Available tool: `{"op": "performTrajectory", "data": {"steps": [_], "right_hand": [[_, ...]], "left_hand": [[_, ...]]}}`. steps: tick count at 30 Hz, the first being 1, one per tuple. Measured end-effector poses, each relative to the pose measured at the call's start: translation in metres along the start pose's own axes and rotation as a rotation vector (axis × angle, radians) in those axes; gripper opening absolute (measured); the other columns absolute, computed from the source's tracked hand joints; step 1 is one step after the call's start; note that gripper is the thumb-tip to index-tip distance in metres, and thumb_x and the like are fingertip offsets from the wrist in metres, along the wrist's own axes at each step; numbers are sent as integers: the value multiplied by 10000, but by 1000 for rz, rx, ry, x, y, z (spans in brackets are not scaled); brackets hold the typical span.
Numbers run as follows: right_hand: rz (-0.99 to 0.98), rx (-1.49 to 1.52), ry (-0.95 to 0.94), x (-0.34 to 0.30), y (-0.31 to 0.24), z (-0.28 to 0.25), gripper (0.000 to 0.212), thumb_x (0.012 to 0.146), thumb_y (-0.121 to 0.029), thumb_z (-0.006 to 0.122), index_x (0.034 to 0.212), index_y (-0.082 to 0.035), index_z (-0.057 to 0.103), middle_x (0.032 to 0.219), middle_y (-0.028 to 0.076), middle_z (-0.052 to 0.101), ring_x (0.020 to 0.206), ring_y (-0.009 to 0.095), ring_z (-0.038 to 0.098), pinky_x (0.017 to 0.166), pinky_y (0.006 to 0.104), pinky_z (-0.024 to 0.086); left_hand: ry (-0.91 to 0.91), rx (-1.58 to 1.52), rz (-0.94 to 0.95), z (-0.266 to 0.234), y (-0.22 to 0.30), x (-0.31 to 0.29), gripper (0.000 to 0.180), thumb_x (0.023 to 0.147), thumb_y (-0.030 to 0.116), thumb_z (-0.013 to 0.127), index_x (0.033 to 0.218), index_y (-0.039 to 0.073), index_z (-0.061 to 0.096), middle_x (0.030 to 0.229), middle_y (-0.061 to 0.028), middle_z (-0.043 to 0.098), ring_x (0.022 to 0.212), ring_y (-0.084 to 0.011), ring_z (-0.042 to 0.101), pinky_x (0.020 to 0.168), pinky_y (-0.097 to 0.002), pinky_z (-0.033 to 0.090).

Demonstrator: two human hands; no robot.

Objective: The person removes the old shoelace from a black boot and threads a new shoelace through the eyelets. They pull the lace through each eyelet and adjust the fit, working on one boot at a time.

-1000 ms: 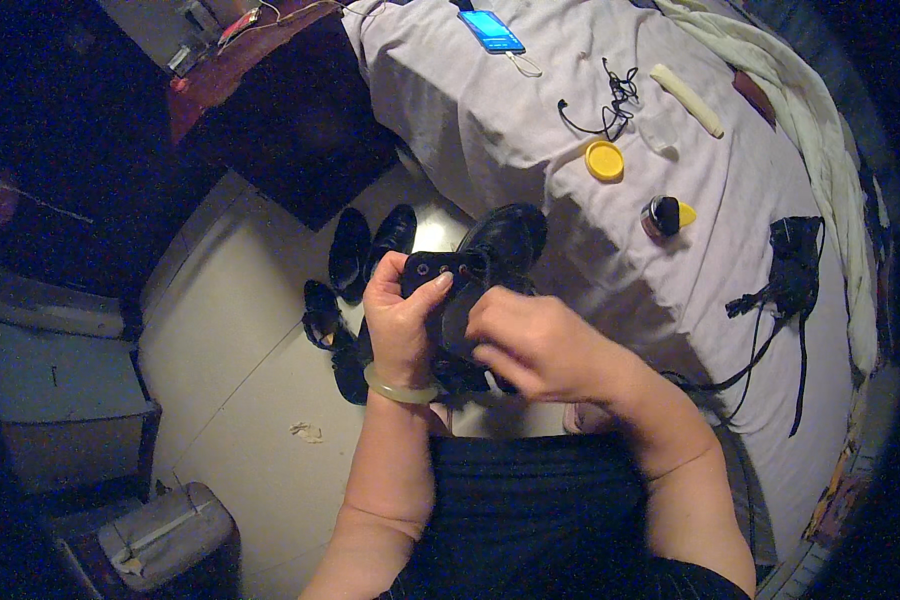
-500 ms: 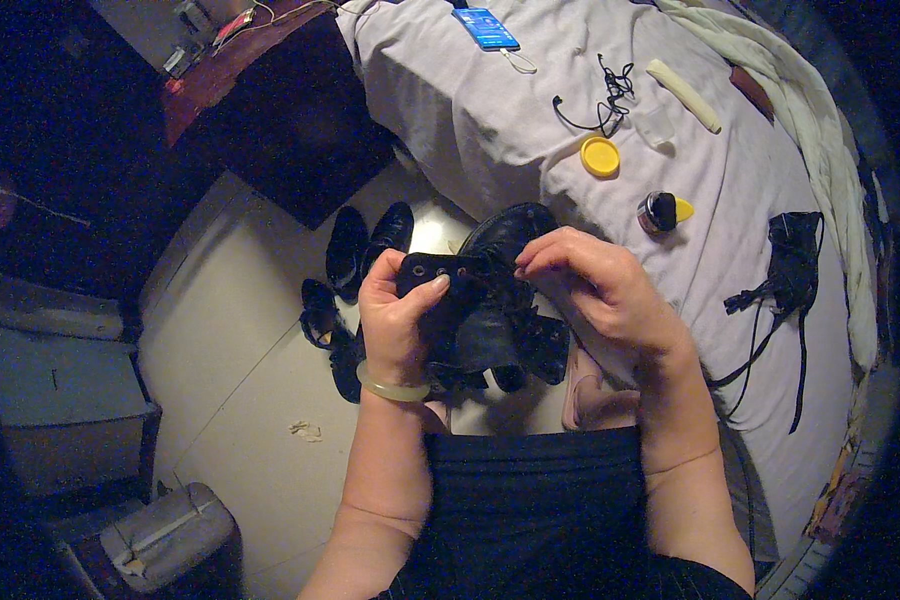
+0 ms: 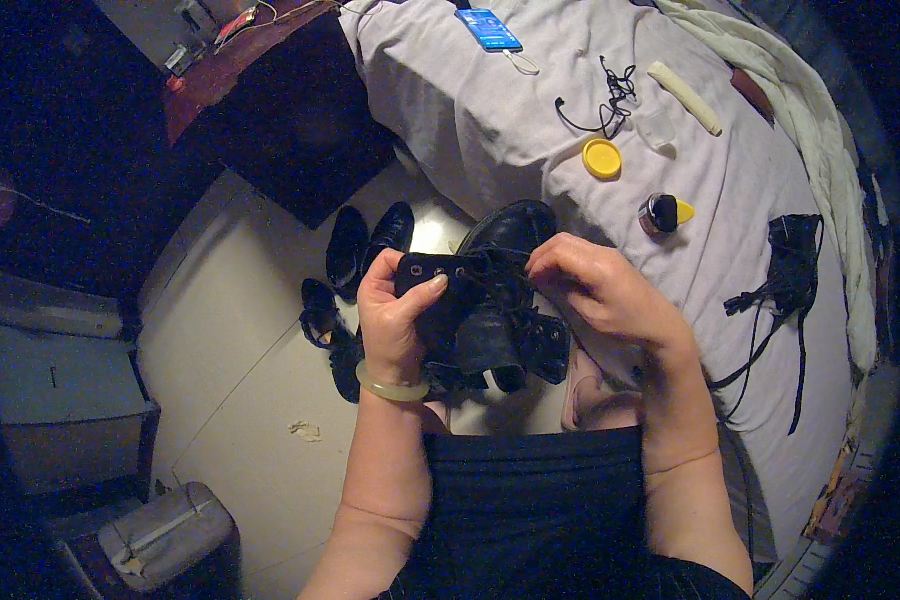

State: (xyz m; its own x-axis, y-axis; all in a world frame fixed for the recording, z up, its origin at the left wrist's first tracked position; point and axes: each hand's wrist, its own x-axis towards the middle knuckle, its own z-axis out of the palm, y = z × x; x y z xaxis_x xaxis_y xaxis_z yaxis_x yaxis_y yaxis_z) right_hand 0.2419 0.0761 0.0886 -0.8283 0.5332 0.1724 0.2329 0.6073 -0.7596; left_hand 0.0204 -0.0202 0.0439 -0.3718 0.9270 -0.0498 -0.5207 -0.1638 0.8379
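A black lace-up boot (image 3: 510, 228) is in front of me, its toe pointing away and its eyelet flaps spread apart. My left hand (image 3: 392, 318), with a pale bangle on the wrist, grips the boot's left eyelet flap (image 3: 432, 268), thumb on top near the metal eyelets. My right hand (image 3: 610, 295) is closed in a pinch just right of the laced part. A thin black shoelace (image 3: 510, 252) runs from the boot to its fingertips. The boot's right flap (image 3: 548, 345) hangs loose below my right hand.
Several dark shoes (image 3: 345, 250) stand on the tiled floor to the left. On the bed (image 3: 490, 140) at right lie a phone (image 3: 490, 30), a black cable (image 3: 618, 95), a yellow lid (image 3: 601, 159), an uncapped jar (image 3: 660, 214) and a black strapped item (image 3: 795, 260).
My right hand has shifted slightly right, and the thin lace now shows stretched between the boot and its fingertips. My left hand keeps its grip on the flap.
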Motion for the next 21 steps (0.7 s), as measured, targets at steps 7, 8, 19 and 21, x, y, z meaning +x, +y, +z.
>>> {"op": "performTrajectory", "data": {"steps": [7,8,19,21], "right_hand": [[-62,18,-85,0,3,-1,313,664,123,542,948,-4,584,1039,115,587,957,269,604,831,347,491],[-64,31,-100,-1,3,-1,319,659,123,546,947,-8,585,1038,109,580,949,265,601,820,343,490],[-55,100,-247,1,-6,4,329,608,95,617,905,-42,581,996,77,541,895,240,575,737,323,476],[-59,114,-215,2,-7,7,287,633,72,643,890,-33,572,955,83,554,868,250,586,726,329,478]], "left_hand": [[3,-2,-9,0,2,0,197,740,-43,679,834,49,533,828,-78,656,713,-139,627,709,-287,539],[0,1,-4,-1,1,0,197,740,-43,679,833,50,532,827,-78,656,712,-138,625,707,-286,538],[27,8,-8,-3,1,0,202,745,-31,696,829,55,533,812,-65,648,700,-123,615,688,-273,529],[21,9,-1,-6,0,1,204,745,-33,700,835,54,538,809,-62,647,697,-120,613,686,-271,528]]}}
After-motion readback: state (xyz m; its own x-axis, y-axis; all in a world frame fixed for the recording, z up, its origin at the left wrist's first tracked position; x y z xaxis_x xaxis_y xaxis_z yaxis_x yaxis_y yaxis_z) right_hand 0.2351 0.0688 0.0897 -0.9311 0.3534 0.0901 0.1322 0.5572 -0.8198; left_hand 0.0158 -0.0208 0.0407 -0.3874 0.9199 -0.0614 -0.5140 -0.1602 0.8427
